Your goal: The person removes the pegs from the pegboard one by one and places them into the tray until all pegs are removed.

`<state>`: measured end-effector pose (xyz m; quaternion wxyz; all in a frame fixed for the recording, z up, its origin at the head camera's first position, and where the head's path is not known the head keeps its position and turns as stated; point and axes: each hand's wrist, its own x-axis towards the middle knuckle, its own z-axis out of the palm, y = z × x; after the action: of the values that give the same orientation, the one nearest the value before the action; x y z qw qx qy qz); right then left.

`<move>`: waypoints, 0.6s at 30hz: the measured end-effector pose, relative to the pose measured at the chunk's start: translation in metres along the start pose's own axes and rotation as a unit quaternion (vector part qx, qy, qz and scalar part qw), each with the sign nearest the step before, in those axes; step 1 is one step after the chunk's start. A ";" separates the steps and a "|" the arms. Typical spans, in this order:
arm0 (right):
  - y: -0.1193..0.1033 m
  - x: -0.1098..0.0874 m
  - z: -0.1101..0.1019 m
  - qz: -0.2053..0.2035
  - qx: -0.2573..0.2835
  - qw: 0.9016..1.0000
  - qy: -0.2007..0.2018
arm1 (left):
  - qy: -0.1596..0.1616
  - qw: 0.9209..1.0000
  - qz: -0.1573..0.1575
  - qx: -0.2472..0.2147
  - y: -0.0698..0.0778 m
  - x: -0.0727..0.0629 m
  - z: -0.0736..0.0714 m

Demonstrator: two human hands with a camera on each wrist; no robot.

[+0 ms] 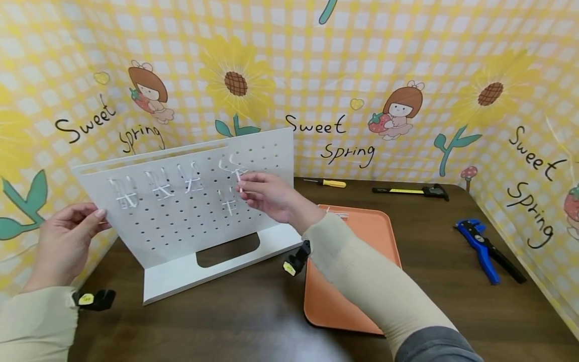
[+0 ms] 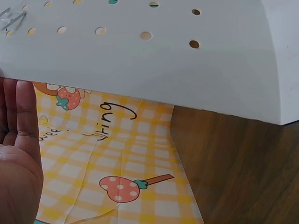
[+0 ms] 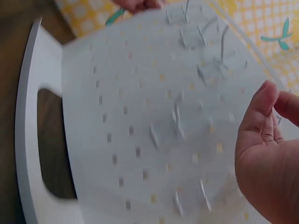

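Observation:
A white pegboard point(image 1: 97, 185) stands tilted on its base flange point(image 1: 174, 279). My left hand point(image 1: 68, 241) holds the board's left edge between thumb and fingers; in the left wrist view, the fingers of that hand point(image 2: 21, 154) lie behind the edge. At the board's upper right, my right hand point(image 1: 271, 197) pinches a prong of a white double-prong hook point(image 1: 235, 170). The right wrist view shows the hand point(image 3: 268, 158) with thumb and finger together, the hook mostly hidden. Three similar hooks, one of them the leftmost hook point(image 1: 127, 197), hang in a row leftward. Another hook point(image 1: 229, 204) sits lower.
An orange tray point(image 1: 339, 309) lies beneath my right forearm, with thin white pieces point(image 1: 339, 214) at its far end. Behind it are a yellow-handled screwdriver point(image 1: 333, 183) and a black caliper point(image 1: 431, 191). Blue-handled pliers point(image 1: 484, 254) lie at the right. Patterned cloth backs the table.

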<state>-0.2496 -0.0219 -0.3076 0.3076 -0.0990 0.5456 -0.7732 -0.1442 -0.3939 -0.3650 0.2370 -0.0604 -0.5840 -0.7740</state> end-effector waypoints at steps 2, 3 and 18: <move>-0.002 -0.004 -0.013 -0.006 -0.006 1.000 0.017 | 0.008 1.000 -0.001 0.007 -0.001 0.000 -0.001; -0.002 -0.007 -0.020 -0.009 -0.007 1.000 0.026 | 0.011 1.000 -0.001 0.012 -0.001 0.000 -0.001; 0.001 -0.051 -0.140 -0.029 -0.106 0.981 0.162 | 0.011 1.000 0.013 0.007 -0.005 0.001 0.000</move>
<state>-0.2773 0.1178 -0.3530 0.1802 -0.0204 0.6635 -0.7258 -0.1473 -0.3929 -0.3685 0.2538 -0.0580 -0.5859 -0.7674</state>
